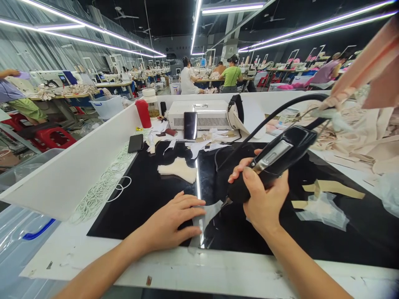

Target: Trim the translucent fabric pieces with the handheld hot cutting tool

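My right hand (262, 199) grips a black corded hand tool (274, 160), its tip down on a thin translucent piece (212, 209) lying on the black glossy mat (143, 195). My left hand (173, 222) lies flat with fingers spread, pressing the left side of that piece. The tool's black cable (280, 110) arcs up and to the right. A cream fabric piece (179, 169) lies farther back on the mat.
A white machine box (205, 114), an upright phone (190, 124), a red bottle (143, 113) and a flat phone (135, 143) sit behind. White elastic rings (102, 187) lie left by a white partition (71, 166). Beige strips (333, 189) and fabric piles lie right. Other people work at distant tables.
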Demonstrator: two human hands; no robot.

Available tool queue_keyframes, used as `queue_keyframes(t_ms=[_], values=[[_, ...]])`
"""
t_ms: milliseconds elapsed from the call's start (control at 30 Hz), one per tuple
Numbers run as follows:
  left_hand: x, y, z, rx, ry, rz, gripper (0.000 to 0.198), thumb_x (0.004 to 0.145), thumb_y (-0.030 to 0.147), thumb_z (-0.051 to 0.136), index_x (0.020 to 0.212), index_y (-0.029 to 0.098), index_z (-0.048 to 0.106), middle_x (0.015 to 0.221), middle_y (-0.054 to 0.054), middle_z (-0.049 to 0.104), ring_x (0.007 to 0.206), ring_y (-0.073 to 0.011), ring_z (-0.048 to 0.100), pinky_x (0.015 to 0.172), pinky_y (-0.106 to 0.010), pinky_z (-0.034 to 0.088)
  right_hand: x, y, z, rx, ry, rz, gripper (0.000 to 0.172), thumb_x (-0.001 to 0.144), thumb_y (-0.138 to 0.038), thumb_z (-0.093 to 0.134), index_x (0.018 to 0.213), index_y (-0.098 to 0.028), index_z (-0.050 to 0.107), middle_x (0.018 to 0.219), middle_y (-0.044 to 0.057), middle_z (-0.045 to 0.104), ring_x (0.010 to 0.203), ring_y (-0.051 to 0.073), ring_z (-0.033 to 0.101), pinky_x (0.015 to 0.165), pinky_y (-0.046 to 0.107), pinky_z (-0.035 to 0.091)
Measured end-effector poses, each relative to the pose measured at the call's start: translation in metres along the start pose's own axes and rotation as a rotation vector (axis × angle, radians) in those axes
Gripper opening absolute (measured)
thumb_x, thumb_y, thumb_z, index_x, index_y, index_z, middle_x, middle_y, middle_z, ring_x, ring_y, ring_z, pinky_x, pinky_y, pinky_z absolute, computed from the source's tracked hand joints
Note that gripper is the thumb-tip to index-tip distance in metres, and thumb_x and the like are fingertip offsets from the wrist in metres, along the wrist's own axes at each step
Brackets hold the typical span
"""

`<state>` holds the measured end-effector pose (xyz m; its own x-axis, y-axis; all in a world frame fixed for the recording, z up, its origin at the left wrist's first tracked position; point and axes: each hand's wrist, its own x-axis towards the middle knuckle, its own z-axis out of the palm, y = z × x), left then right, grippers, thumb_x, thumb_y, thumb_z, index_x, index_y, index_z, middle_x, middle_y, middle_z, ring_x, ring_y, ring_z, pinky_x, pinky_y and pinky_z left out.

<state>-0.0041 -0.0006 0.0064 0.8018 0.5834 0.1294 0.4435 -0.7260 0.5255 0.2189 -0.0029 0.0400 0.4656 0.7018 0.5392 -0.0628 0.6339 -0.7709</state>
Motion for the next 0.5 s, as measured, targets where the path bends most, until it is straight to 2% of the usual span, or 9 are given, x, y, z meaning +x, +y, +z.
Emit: queue_keyframes(t_ms=[133, 233, 333, 400, 433, 500], values=[[0.001, -0.006, 0.007, -0.008, 0.194, -0.182, 0.03, 0.1, 0.033, 0.051, 0.126, 0.024, 0.063, 0.145, -0.007, 0.054, 0.134, -0.0212, 0.051, 0.116, -0.039, 0.041, 0.0, 0.001, -0.003, -0.065, -0.01, 0.008, 0.035, 0.08, -0.034, 0.079, 0.103, -0.028, 0.053, 0.084, -0.003, 0.063, 0.063, 0.015, 0.061, 0.062, 0.034, 0.056], [0.002, -0.008, 0.01, 0.026, 0.209, -0.212, 0.025, 0.096, 0.031, 0.058, 0.119, 0.024, 0.065, 0.142, -0.007, 0.057, 0.131, -0.0228, 0.053, 0.114, -0.04, 0.043, 0.001, -0.002, -0.008, -0.19, -0.048, 0.007, 0.033, 0.083, -0.041, 0.075, 0.106, -0.028, 0.055, 0.093, 0.001, 0.066, 0.077, 0.019, 0.065, 0.072, 0.037, 0.056], [0.003, -0.008, 0.01, 0.039, 0.202, -0.205, 0.018, 0.093, 0.027, 0.061, 0.11, 0.025, 0.066, 0.139, -0.007, 0.059, 0.13, -0.0234, 0.054, 0.111, -0.04, 0.045, 0.003, -0.008, -0.013, -0.341, -0.096, -0.001, 0.038, 0.09, -0.046, 0.065, 0.122, -0.027, 0.056, 0.107, 0.005, 0.067, 0.094, 0.022, 0.065, 0.084, 0.04, 0.054], [0.002, -0.009, 0.009, 0.027, 0.202, -0.208, 0.012, 0.092, 0.025, 0.061, 0.103, 0.025, 0.065, 0.137, -0.007, 0.059, 0.129, -0.0233, 0.055, 0.109, -0.04, 0.046, 0.004, -0.01, -0.019, -0.405, -0.07, -0.063, 0.047, 0.091, -0.044, 0.063, 0.134, -0.027, 0.052, 0.119, 0.007, 0.064, 0.105, 0.023, 0.062, 0.092, 0.042, 0.051], [0.002, -0.011, 0.009, 0.017, 0.203, -0.211, 0.009, 0.092, 0.025, 0.06, 0.1, 0.024, 0.064, 0.137, -0.007, 0.06, 0.129, -0.0233, 0.055, 0.109, -0.04, 0.046, 0.004, -0.011, -0.022, -0.41, -0.016, -0.124, 0.049, 0.091, -0.041, 0.064, 0.136, -0.028, 0.051, 0.122, 0.007, 0.062, 0.108, 0.023, 0.06, 0.094, 0.042, 0.05], [0.001, -0.014, 0.009, -0.007, 0.212, -0.219, 0.005, 0.093, 0.027, 0.057, 0.094, 0.024, 0.062, 0.136, -0.007, 0.059, 0.127, -0.0237, 0.055, 0.109, -0.042, 0.045, 0.002, -0.013, -0.03, -0.401, 0.098, -0.324, 0.045, 0.091, -0.029, 0.065, 0.134, -0.027, 0.051, 0.12, 0.006, 0.059, 0.108, 0.02, 0.058, 0.094, 0.04, 0.049]])
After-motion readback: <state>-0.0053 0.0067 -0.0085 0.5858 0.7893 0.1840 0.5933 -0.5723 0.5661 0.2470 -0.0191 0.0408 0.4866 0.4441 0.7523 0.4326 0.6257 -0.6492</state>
